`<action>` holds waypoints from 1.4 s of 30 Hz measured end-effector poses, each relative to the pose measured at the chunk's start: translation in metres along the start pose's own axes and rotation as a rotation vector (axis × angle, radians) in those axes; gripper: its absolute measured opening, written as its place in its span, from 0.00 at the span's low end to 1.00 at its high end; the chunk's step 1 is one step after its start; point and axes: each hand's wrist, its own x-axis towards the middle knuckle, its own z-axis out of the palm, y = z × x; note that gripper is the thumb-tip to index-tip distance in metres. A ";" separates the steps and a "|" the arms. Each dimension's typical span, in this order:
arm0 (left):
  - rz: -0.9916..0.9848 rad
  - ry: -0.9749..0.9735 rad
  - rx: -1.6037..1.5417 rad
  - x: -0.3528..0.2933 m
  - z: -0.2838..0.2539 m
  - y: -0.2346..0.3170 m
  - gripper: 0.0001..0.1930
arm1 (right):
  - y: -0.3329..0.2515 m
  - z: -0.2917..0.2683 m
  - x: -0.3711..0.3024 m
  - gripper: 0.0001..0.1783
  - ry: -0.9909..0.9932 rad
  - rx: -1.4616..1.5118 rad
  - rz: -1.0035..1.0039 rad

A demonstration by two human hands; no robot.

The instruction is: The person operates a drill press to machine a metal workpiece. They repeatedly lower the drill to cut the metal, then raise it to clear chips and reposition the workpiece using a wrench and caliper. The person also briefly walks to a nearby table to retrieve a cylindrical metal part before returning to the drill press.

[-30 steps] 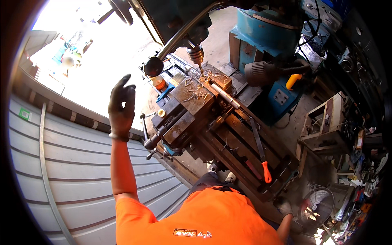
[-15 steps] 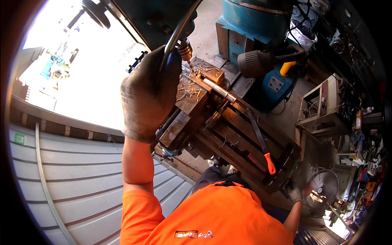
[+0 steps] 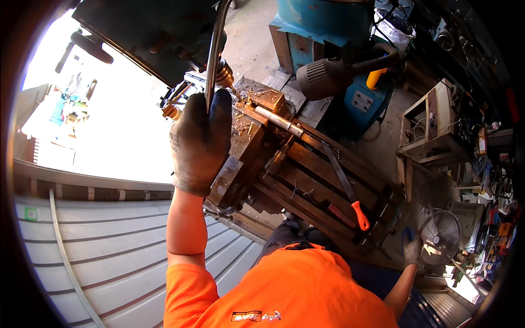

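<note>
My left hand (image 3: 201,145), in a dark-coated work glove, is closed round a curved metal lever (image 3: 216,49) of a dark green milling machine (image 3: 136,33). Beyond it, a chuck (image 3: 223,74) holds a drill bit whose tip is low over the vise (image 3: 243,131), among metal shavings. A round metal bar (image 3: 279,121) lies along the vise's right side. At the right end of the slotted machine table (image 3: 328,188), my gloved right hand (image 3: 412,249) hangs apart from it, with fingers loosely apart and nothing visible in them.
A file with an orange handle (image 3: 360,215) lies on the table. A dark lamp head (image 3: 324,79) on a flexible neck hangs over the far side. At right stand a fan (image 3: 437,232) and a wooden frame (image 3: 429,123). A ribbed metal shutter (image 3: 109,240) is on the left.
My right hand has come off the table's end and moved right and slightly up. My left hand keeps its grip; the lever now stands more upright. The view has shifted slightly.
</note>
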 end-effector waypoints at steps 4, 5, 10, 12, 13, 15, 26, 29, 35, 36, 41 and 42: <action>-0.002 -0.018 -0.068 -0.001 0.001 -0.010 0.18 | -0.003 0.002 0.001 0.16 -0.012 0.038 -0.051; -0.011 -0.014 -0.101 -0.001 0.002 -0.010 0.18 | -0.008 0.004 0.000 0.16 -0.021 0.101 -0.016; -0.042 -0.006 -0.185 -0.001 0.006 -0.003 0.20 | -0.015 0.019 -0.014 0.18 -0.036 0.129 -0.015; -0.054 -0.007 -0.181 -0.002 0.006 -0.001 0.20 | -0.011 0.023 -0.019 0.19 -0.045 0.076 -0.003; -0.060 -0.008 -0.179 -0.002 0.007 0.000 0.20 | -0.011 0.026 -0.020 0.19 -0.050 0.050 0.003; -0.034 -0.009 -0.202 -0.002 0.011 -0.002 0.19 | -0.039 0.019 -0.022 0.19 -0.074 0.157 0.052; -0.015 -0.012 -0.218 -0.003 0.025 -0.012 0.17 | -0.002 0.038 -0.009 0.16 -0.111 0.219 0.014; -0.010 -0.011 -0.211 -0.002 0.028 -0.017 0.17 | -0.001 0.044 -0.011 0.16 -0.035 0.076 0.017; -0.006 -0.009 -0.143 -0.001 0.032 -0.011 0.18 | -0.001 0.045 -0.012 0.17 -0.017 0.085 0.040; -0.058 -0.016 -0.216 -0.002 0.028 -0.013 0.13 | -0.005 0.043 -0.011 0.17 -0.042 0.137 0.045; -0.031 -0.014 -0.252 -0.001 0.031 -0.013 0.14 | -0.009 0.047 -0.013 0.13 0.042 0.114 0.012; -0.004 0.005 -0.235 -0.001 0.035 -0.012 0.16 | -0.015 0.043 -0.010 0.13 0.024 0.163 0.013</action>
